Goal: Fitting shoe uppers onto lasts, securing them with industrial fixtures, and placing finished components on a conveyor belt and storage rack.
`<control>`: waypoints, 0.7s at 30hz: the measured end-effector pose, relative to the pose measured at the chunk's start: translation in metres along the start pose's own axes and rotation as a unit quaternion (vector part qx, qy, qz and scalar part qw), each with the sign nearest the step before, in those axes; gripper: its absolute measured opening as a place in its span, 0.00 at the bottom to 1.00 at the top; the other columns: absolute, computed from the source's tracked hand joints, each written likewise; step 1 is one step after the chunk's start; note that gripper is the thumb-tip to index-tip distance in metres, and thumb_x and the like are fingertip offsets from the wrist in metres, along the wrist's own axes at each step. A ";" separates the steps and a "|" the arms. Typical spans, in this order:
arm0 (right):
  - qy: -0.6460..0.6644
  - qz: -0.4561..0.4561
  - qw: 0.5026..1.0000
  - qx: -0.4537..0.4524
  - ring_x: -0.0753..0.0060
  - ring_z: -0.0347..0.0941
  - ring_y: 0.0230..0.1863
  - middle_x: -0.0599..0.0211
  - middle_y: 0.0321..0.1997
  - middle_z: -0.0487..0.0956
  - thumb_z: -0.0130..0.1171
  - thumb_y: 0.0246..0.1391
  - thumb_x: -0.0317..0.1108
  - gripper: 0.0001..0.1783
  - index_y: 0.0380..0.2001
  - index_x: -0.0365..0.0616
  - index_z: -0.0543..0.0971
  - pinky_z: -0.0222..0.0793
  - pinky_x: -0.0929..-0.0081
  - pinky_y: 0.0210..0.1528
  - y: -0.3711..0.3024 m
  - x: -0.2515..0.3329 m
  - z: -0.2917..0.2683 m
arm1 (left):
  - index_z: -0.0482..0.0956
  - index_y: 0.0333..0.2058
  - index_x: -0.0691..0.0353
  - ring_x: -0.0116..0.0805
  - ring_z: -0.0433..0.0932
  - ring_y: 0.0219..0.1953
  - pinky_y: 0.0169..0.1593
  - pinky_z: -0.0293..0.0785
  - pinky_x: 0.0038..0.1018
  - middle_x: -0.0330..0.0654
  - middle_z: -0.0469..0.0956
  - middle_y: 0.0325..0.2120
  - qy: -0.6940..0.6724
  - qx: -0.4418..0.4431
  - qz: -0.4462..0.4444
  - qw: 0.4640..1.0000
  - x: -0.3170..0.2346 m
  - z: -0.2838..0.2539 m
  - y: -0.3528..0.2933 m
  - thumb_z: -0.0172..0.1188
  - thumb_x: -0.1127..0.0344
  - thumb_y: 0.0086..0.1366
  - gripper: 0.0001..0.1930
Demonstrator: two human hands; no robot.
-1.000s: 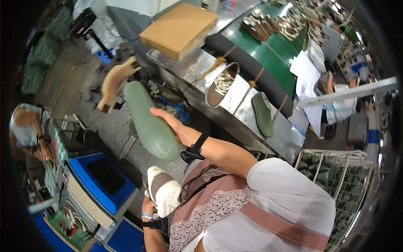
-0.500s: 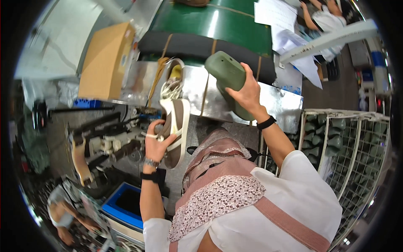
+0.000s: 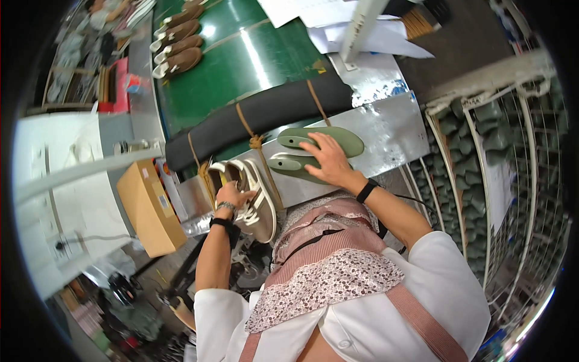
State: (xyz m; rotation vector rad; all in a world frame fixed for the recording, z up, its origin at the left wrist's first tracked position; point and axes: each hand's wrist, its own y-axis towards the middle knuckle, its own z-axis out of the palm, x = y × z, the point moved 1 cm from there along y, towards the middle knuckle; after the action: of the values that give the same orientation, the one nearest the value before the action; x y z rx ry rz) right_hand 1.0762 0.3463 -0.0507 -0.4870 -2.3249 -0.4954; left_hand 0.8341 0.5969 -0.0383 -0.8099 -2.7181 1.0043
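Two brown-and-white lace-up shoes (image 3: 262, 208) lie side by side at the left end of the metal ledge, their toes toward me. My left hand (image 3: 232, 196) is closed on the left shoe, and its fingertips are partly hidden at the opening. To the right, a pair of green shoe lasts (image 3: 347, 142) rests on the ledge, each with a hole in its top. My right hand (image 3: 333, 161) lies across them with spread fingers touching their upper sides, gripping neither.
A padded black roller (image 3: 271, 114) tied with cords runs behind the metal ledge (image 3: 386, 130). Beyond it, several shoes stand on a green conveyor belt (image 3: 229, 60). A cardboard box (image 3: 151, 208) is at left; a wire cage (image 3: 476, 199) full of lasts is at right. Papers (image 3: 356, 36) lie far right.
My right hand has lowered the green last beside another and loosened its fingers. The shoe in my left hand has moved up onto the ledge beside the other shoe. My view has turned left.
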 end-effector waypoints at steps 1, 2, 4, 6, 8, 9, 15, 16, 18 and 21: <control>0.002 0.014 1.000 -0.010 0.42 0.64 0.66 0.50 0.65 0.69 0.71 0.46 0.36 0.34 0.59 0.47 0.75 0.59 0.45 0.69 -0.002 0.002 0.004 | 0.83 0.48 0.66 0.52 0.84 0.47 0.51 0.79 0.41 0.57 0.85 0.41 0.003 0.017 0.008 1.000 0.011 -0.003 0.001 0.77 0.40 0.45 0.39; -0.021 0.009 1.000 0.005 0.41 0.61 0.68 0.50 0.66 0.67 0.72 0.44 0.37 0.33 0.56 0.49 0.77 0.56 0.42 0.70 -0.005 0.002 0.008 | 0.84 0.47 0.66 0.51 0.84 0.47 0.51 0.79 0.40 0.57 0.85 0.41 0.004 0.034 0.020 0.999 0.006 -0.018 0.001 0.78 0.41 0.44 0.38; -0.047 0.021 0.999 0.010 0.41 0.58 0.69 0.51 0.68 0.65 0.74 0.42 0.38 0.32 0.54 0.50 0.80 0.52 0.38 0.71 -0.004 0.000 0.017 | 0.85 0.44 0.64 0.52 0.84 0.41 0.47 0.80 0.42 0.55 0.84 0.38 0.065 -0.050 0.128 0.988 -0.025 -0.059 -0.007 0.82 0.46 0.41 0.35; -0.070 0.027 0.995 0.070 0.42 0.57 0.70 0.53 0.69 0.64 0.77 0.39 0.40 0.27 0.47 0.50 0.85 0.50 0.36 0.72 0.002 -0.004 0.028 | 0.85 0.40 0.62 0.52 0.84 0.40 0.44 0.80 0.41 0.55 0.83 0.39 0.134 -0.080 0.215 0.964 -0.052 -0.103 0.004 0.83 0.50 0.39 0.32; -0.074 0.040 0.994 0.071 0.45 0.58 0.70 0.56 0.69 0.65 0.78 0.36 0.40 0.24 0.42 0.50 0.87 0.49 0.38 0.73 0.008 0.001 0.035 | 0.84 0.42 0.60 0.54 0.83 0.40 0.44 0.80 0.43 0.54 0.81 0.41 0.175 -0.118 0.289 0.934 -0.066 -0.142 0.031 0.83 0.51 0.37 0.33; -0.083 0.038 0.994 0.066 0.47 0.58 0.70 0.57 0.68 0.66 0.78 0.37 0.38 0.23 0.41 0.50 0.87 0.49 0.38 0.73 0.006 0.001 0.041 | 0.83 0.44 0.59 0.54 0.83 0.41 0.44 0.80 0.43 0.53 0.80 0.43 0.192 -0.131 0.283 0.930 -0.084 -0.164 0.042 0.83 0.52 0.38 0.33; -0.135 0.018 0.985 0.102 0.47 0.56 0.73 0.61 0.67 0.69 0.67 0.42 0.34 0.08 0.30 0.47 0.86 0.46 0.36 0.75 -0.029 0.016 0.031 | 0.75 0.55 0.60 0.55 0.79 0.50 0.50 0.78 0.45 0.53 0.78 0.51 0.122 -0.336 0.485 0.798 -0.145 -0.189 0.141 0.74 0.61 0.52 0.31; -0.140 0.029 0.986 0.081 0.46 0.54 0.74 0.61 0.68 0.69 0.64 0.44 0.33 0.06 0.29 0.48 0.85 0.45 0.35 0.76 -0.045 0.025 0.031 | 0.73 0.57 0.61 0.54 0.78 0.51 0.51 0.78 0.45 0.53 0.77 0.52 0.118 -0.354 0.516 0.771 -0.159 -0.173 0.146 0.73 0.61 0.54 0.32; -0.098 0.103 0.990 -0.003 0.44 0.50 0.77 0.58 0.69 0.68 0.62 0.45 0.29 0.06 0.27 0.47 0.86 0.44 0.35 0.76 -0.062 0.054 0.019 | 0.75 0.55 0.64 0.53 0.80 0.49 0.51 0.78 0.43 0.52 0.79 0.51 0.097 -0.187 0.424 0.881 -0.171 -0.128 0.141 0.72 0.60 0.57 0.28; -0.064 0.345 0.929 -0.116 0.41 0.51 0.76 0.47 0.71 0.64 0.68 0.47 0.33 0.24 0.50 0.44 0.80 0.50 0.45 0.75 -0.093 0.074 0.038 | 0.80 0.48 0.66 0.53 0.82 0.43 0.49 0.78 0.42 0.52 0.83 0.44 -0.136 0.017 0.522 0.842 -0.158 0.008 0.165 0.67 0.53 0.63 0.23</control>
State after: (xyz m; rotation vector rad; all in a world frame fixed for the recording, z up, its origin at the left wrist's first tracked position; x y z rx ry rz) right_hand 0.9607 0.2998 -0.0446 -1.4173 -2.0298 -0.3944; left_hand 1.0384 0.6136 -0.1405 -2.4208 -2.3162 1.3655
